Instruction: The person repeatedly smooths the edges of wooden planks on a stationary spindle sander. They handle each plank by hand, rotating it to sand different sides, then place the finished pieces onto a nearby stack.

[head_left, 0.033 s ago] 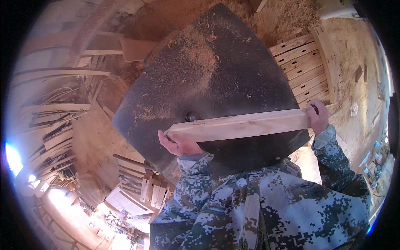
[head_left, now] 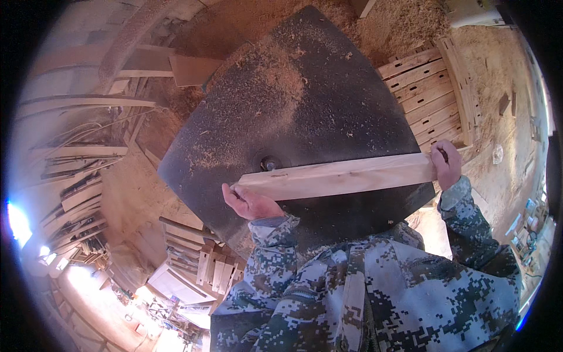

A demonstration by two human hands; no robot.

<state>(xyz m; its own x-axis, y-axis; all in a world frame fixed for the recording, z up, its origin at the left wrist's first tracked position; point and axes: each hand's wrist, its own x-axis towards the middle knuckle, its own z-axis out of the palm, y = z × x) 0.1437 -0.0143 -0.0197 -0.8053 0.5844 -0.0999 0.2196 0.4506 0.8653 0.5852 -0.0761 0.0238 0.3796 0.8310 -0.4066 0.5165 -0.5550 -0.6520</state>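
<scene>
No visible move: board (head_left: 340,176) stays beside the dark, hard-to-read hole (head_left: 268,162). Right-hand fingers (head_left: 448,170) pinch one end; left hand (head_left: 253,205) touches the other, can't tell if pinching.

jacket (head_left: 410,287): pixel camouflage, pale grey and dark brown | sleeves (head_left: 271,255): long, same print | front placket (head_left: 353,287): matching

Slotted boards (head_left: 423,97) (stacked at right), loose sawdust (head_left: 404,24), planks (head_left: 82,196) at left

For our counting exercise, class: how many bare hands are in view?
2. The bare left hand touches the left end of the long, pale wooden bar; the bare right hand holds its right end. No others show.
</scene>
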